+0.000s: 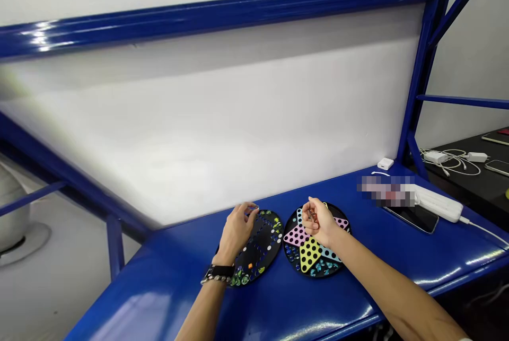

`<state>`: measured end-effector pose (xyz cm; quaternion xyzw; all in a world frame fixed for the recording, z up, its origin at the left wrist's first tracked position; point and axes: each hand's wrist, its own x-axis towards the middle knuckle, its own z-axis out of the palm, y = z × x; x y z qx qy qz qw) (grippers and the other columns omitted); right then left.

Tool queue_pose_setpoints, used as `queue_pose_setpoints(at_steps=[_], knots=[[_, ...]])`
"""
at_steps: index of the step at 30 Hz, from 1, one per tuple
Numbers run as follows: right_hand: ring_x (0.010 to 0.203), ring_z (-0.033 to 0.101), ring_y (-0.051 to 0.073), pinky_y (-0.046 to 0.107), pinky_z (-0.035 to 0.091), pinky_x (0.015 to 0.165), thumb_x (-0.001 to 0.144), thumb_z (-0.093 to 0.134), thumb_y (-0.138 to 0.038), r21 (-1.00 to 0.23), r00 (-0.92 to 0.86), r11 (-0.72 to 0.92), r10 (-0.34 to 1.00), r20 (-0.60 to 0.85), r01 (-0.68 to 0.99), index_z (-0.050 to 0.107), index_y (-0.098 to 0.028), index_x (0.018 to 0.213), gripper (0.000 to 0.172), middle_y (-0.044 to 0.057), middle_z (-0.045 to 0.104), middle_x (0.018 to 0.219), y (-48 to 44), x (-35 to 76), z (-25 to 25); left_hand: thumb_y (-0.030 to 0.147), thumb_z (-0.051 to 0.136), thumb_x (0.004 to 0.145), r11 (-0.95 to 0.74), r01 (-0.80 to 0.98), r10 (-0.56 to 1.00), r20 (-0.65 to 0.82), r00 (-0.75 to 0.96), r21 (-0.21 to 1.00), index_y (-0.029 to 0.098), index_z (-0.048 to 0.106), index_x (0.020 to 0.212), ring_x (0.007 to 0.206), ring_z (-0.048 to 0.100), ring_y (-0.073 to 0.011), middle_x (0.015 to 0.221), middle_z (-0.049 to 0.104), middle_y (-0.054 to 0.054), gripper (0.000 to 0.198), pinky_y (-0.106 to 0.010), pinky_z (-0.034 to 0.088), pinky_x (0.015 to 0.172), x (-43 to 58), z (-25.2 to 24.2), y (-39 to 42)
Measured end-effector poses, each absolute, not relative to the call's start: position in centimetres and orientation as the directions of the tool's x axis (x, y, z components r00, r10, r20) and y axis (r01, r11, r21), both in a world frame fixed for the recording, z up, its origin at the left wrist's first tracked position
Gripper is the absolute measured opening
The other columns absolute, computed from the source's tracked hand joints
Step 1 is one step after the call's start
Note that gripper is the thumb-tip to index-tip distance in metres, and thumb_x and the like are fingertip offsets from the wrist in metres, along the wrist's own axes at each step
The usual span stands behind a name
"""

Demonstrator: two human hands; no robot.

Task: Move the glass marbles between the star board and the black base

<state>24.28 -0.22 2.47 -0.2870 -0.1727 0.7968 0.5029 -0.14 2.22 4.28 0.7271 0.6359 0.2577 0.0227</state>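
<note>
Right forearm point(392, 282) ended in a narrow grip point(319, 221) on small reddish marbles point(312, 218), above the star-patterned checkers board point(314, 256). Left hand point(238, 232), half-curled, contents unclear, sat at the rim of a round black board point(258, 248) beside it on the blue surface point(119, 304).

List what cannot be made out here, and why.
Head view:
The small item in the right hand: its fingers hide it.
Top of the star-patterned checkers board: that hand covers it.
The object by the phone: pixelation blurs it.
The metal container: the left edge cuts it off.
</note>
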Motion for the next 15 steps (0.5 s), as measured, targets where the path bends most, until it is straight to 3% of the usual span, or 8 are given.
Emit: queue_pose_setpoints(at_steps=[3,6,9,12,15], knots=[[0.032,0.025,0.003,0.019,0.011,0.037,0.094,0.05,-0.042,-0.566,-0.43,-0.519,0.853,-0.295,-0.64,0.058,-0.017,0.068,0.037,-0.004,0.054,0.052,-0.5,24.0,2.3,0.043,0.051,0.093,-0.361,0.782,0.873,0.479,0.092,0.508,0.022,0.064,0.097,0.073,0.063,-0.0165,0.092,0.069,-0.003,0.025,-0.028,0.05,0.068,3.6,6.4,0.5],[0.032,0.023,0.003,0.018,0.01,0.036,0.091,0.049,-0.057,-0.547,-0.515,-0.578,0.809,-0.284,-0.606,0.057,-0.017,0.07,0.046,-0.004,0.053,0.05,-0.7,23.8,2.0,0.038,0.052,0.094,-0.515,0.712,0.842,0.438,0.316,0.477,0.024,0.066,0.1,0.078,0.063,-0.0162,0.096,0.068,-0.002,0.02,-0.027,0.05,0.071,8.0,7.6,-1.3],[0.031,0.019,0.004,0.019,0.011,0.034,0.09,0.048,-0.062,-0.54,-0.478,-0.559,0.826,-0.297,-0.629,0.049,-0.02,0.065,0.049,-0.008,0.042,0.044,-0.7,23.6,1.8,0.03,0.055,0.092,-0.588,0.682,0.808,0.358,0.468,0.435,0.026,0.068,0.097,0.084,0.063,-0.0172,0.096,0.066,-0.002,0.014,-0.029,0.05,0.076,10.7,7.6,-2.2],[0.032,0.015,0.004,0.019,0.012,0.034,0.093,0.051,-0.049,-0.604,-0.376,-0.499,0.866,-0.329,-0.622,0.041,-0.022,0.062,0.042,-0.01,0.034,0.043,-0.5,23.7,1.9,0.026,0.056,0.091,-0.614,0.628,0.789,0.351,0.504,0.479,0.026,0.068,0.097,0.088,0.063,-0.0172,0.098,0.065,-0.002,0.013,-0.029,0.051,0.08,11.2,7.1,-2.4],[0.035,0.018,0.005,0.021,0.015,0.036,0.093,0.051,-0.048,-0.81,-0.231,-0.321,0.944,-0.234,-0.491,0.04,-0.023,0.063,0.04,-0.009,0.035,0.046,0.1,24.8,2.2,0.031,0.054,0.094,-0.599,0.605,0.801,0.413,0.434,0.524,0.025,0.067,0.098,0.09,0.063,-0.0173,0.1,0.066,-0.003,0.015,-0.03,0.05,0.083,10.1,6.9,-2.3]])
